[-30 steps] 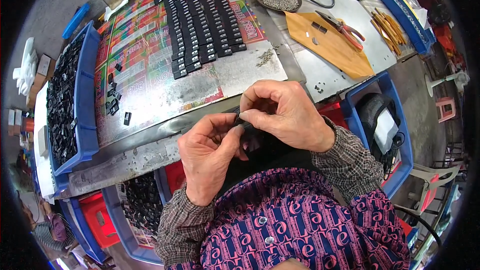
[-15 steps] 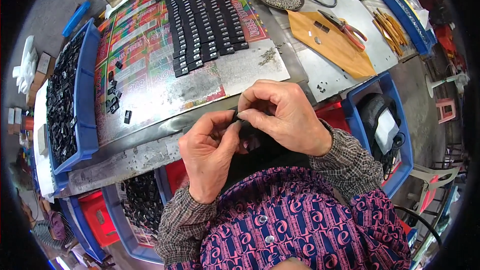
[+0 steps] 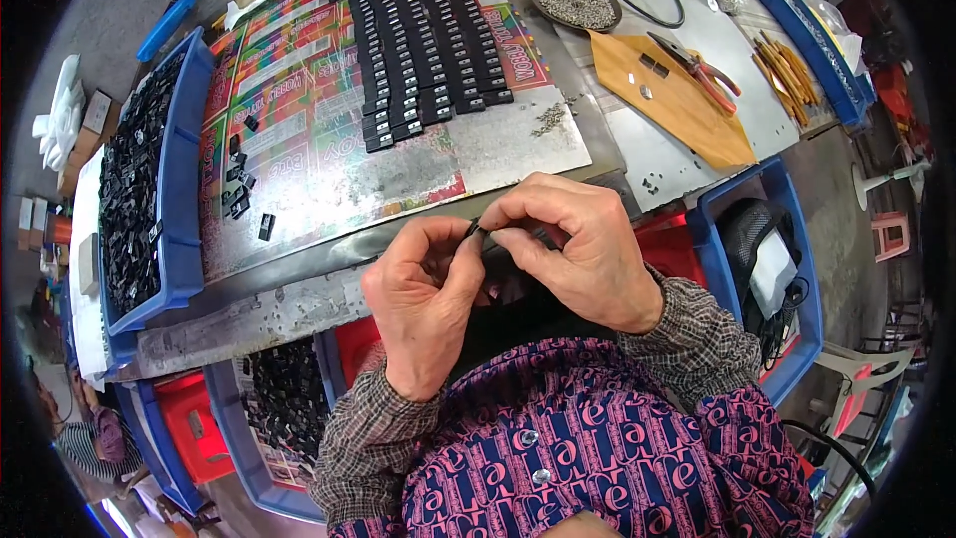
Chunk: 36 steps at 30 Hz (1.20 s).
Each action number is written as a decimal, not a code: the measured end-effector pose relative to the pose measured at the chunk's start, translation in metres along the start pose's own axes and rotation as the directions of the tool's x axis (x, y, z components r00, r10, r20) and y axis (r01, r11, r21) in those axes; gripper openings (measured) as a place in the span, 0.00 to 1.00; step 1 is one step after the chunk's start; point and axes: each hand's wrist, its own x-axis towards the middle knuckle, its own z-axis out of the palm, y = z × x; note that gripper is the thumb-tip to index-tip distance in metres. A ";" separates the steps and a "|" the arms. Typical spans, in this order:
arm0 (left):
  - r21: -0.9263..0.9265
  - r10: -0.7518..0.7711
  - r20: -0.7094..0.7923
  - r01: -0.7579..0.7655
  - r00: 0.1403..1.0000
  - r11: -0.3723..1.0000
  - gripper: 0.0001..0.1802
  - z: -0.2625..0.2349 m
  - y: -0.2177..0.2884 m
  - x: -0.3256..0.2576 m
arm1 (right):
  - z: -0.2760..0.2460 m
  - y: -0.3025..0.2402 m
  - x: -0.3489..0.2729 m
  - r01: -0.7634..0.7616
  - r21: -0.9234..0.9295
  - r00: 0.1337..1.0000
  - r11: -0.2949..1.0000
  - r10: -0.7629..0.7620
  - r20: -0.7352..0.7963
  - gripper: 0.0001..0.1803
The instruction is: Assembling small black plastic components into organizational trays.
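Fingers (image 3: 466, 251) of both hands pinch small black part (image 3: 479, 230), orientation unclear

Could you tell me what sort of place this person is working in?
Probably a small assembly workshop. Both hands, left hand and right hand, pinch a small black part over a metal workbench. Rows of black parts lie on it, beside a blue bin of loose parts and pliers.

The small black part (image 3: 476, 230) is mostly hidden between the fingertips of the left hand (image 3: 423, 304) and right hand (image 3: 578, 249), its shape untellable; the dish's (image 3: 575, 2) grey contents are too small to identify; the blue bin (image 3: 797, 269) is cut by fisheye shadow.
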 end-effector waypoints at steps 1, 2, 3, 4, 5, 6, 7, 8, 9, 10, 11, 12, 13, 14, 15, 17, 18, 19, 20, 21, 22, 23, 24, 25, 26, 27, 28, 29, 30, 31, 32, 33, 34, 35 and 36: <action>0.008 0.005 -0.008 -0.005 1.000 1.000 0.04 -0.002 0.003 -0.002 | 0.001 -0.001 0.000 0.037 -0.006 0.999 0.999 -0.037 -0.014 0.07; 0.010 -0.014 0.010 0.014 1.000 1.000 0.04 -0.003 0.002 0.000 | 0.000 -0.001 0.001 0.032 -0.009 0.999 0.999 -0.033 -0.014 0.07; 0.013 -0.033 0.027 0.033 0.999 0.999 0.04 -0.003 0.002 0.002 | -0.002 -0.001 0.003 0.026 -0.027 1.000 0.999 -0.027 -0.016 0.08; 0.012 -0.035 0.028 0.035 0.999 0.999 0.04 -0.004 0.001 0.004 | -0.002 -0.001 0.004 0.021 -0.044 1.000 0.999 -0.022 -0.019 0.09; -0.015 -0.051 0.048 0.051 0.998 0.999 0.03 -0.005 0.001 0.005 | -0.002 0.000 0.005 0.020 -0.044 1.000 0.999 -0.021 -0.018 0.09; -0.040 -0.065 0.068 0.068 0.996 0.997 0.03 -0.007 0.001 0.006 | -0.002 0.001 0.007 0.031 -0.039 1.000 0.999 -0.031 0.000 0.10; -0.040 -0.066 0.066 0.069 0.996 0.997 0.03 -0.008 0.000 0.007 | -0.001 0.003 0.008 0.043 -0.034 0.999 0.998 -0.042 0.020 0.11; -0.096 -0.096 0.088 0.104 0.992 0.990 0.03 -0.008 0.001 0.008 | -0.002 0.005 0.007 0.042 -0.037 0.999 0.998 -0.041 0.019 0.11; -0.152 -0.124 0.111 0.140 0.986 0.978 0.03 -0.008 0.002 0.008 | -0.002 0.007 0.007 0.068 0.002 0.996 0.998 -0.068 0.050 0.12; -0.153 -0.122 0.114 0.139 0.986 0.978 0.03 -0.008 0.004 0.009 | -0.003 0.008 0.007 0.093 0.041 0.992 0.995 -0.096 0.079 0.12; -0.163 -0.146 0.136 0.167 0.980 0.972 0.03 -0.009 0.004 0.009 | -0.004 0.008 0.007 0.092 0.042 0.992 0.995 -0.095 0.079 0.12; -0.172 -0.168 0.159 0.195 0.973 0.966 0.03 -0.009 0.005 0.009 | -0.006 0.007 0.007 0.042 0.077 0.994 0.996 -0.050 0.096 0.12; -0.172 -0.167 0.161 0.194 0.973 0.966 0.03 -0.009 0.005 0.009 | -0.008 0.006 0.006 -0.008 0.110 0.994 0.994 -0.005 0.113 0.13; -0.185 -0.179 0.156 0.206 0.972 0.961 0.04 -0.009 0.004 0.009 | -0.007 0.007 0.006 -0.007 0.112 0.993 0.994 -0.006 0.114 0.13; -0.198 -0.189 0.151 0.218 0.970 0.956 0.04 -0.009 0.004 0.009 | -0.006 0.008 0.006 -0.080 0.141 0.990 0.987 0.062 0.129 0.13; -0.196 -0.161 0.111 0.181 0.981 0.964 0.05 -0.007 0.007 0.009 | -0.006 0.009 0.006 -0.151 0.168 0.981 0.974 0.127 0.143 0.12; -0.193 -0.133 0.072 0.144 0.989 0.970 0.06 -0.006 0.008 0.010 | -0.005 0.009 0.006 -0.194 0.198 0.976 0.961 0.168 0.142 0.12; -0.121 -0.096 0.089 0.107 0.991 0.987 0.07 -0.010 0.005 0.010 | -0.005 0.009 0.006 -0.236 0.228 0.968 0.945 0.208 0.141 0.12; -0.120 -0.093 0.088 0.103 0.992 0.987 0.07 -0.013 0.003 0.011 | -0.005 0.010 0.006 -0.232 0.229 0.969 0.945 0.204 0.141 0.12; -0.020 -0.041 0.109 0.044 0.993 0.999 0.08 -0.015 0.001 0.011 | -0.004 0.011 0.007 -0.246 0.237 0.966 0.940 0.216 0.144 0.12; 0.079 0.008 0.135 -0.019 0.991 0.997 0.08 -0.017 0.000 0.012 | -0.004 0.012 0.008 -0.259 0.245 0.962 0.934 0.228 0.147 0.11; 0.111 -0.014 0.141 -0.002 0.990 0.994 0.10 -0.019 -0.001 0.013 | -0.003 0.012 0.009 -0.256 0.246 0.963 0.935 0.225 0.148 0.11; 0.113 -0.012 0.139 -0.004 0.990 0.994 0.10 -0.020 0.000 0.015 | -0.003 0.013 0.010 -0.267 0.253 0.961 0.930 0.237 0.142 0.12; 0.282 0.112 0.149 -0.151 0.983 0.947 0.12 -0.021 0.002 0.016 | -0.001 0.013 0.011 -0.276 0.260 0.959 0.925 0.248 0.136 0.12; 0.438 0.230 0.179 -0.287 0.957 0.852 0.13 -0.021 0.003 0.018 | 0.000 0.014 0.012 -0.272 0.262 0.960 0.926 0.244 0.136 0.12; 0.519 0.255 0.191 -0.318 0.948 0.793 0.16 -0.022 0.008 0.019 | 0.002 0.015 0.013 -0.292 0.269 0.955 0.918 0.266 0.129 0.12; 0.517 0.322 0.206 -0.382 0.924 0.766 0.16 -0.022 0.005 0.021 | 0.004 0.015 0.014 -0.311 0.278 0.950 0.909 0.287 0.123 0.12; 0.515 0.393 0.221 -0.449 0.893 0.730 0.16 -0.022 0.003 0.023 | 0.004 0.014 0.015 -0.298 0.281 0.954 0.912 0.274 0.119 0.12; 0.533 0.381 0.227 -0.442 0.896 0.722 0.17 -0.022 0.002 0.024 | 0.003 0.013 0.016 -0.262 0.238 0.964 0.935 0.245 0.099 0.12; 0.529 0.415 0.242 -0.478 0.877 0.701 0.17 -0.022 0.001 0.027 | 0.002 0.012 0.017 -0.226 0.194 0.974 0.955 0.214 0.079 0.12; 0.532 0.441 0.255 -0.506 0.860 0.679 0.17 -0.025 -0.001 0.029 | 0.006 0.017 0.016 -0.215 0.219 0.976 0.952 0.203 0.074 0.13; 0.535 0.444 0.252 -0.506 0.860 0.676 0.16 -0.027 -0.001 0.032 | 0.009 0.017 0.017 -0.200 0.230 0.979 0.953 0.188 0.074 0.13; 0.548 0.451 0.252 -0.510 0.856 0.663 0.16 -0.032 -0.001 0.036 | 0.011 0.018 0.019 -0.191 0.222 0.981 0.956 0.182 0.060 0.13; 0.570 0.418 0.253 -0.484 0.872 0.664 0.15 -0.036 0.001 0.040 | 0.010 0.018 0.019 -0.186 0.209 0.982 0.960 0.182 0.041 0.13; 0.592 0.385 0.254 -0.457 0.887 0.664 0.14 -0.040 0.003 0.045 | 0.007 0.017 0.020 -0.150 0.170 0.989 0.974 0.150 0.011 0.14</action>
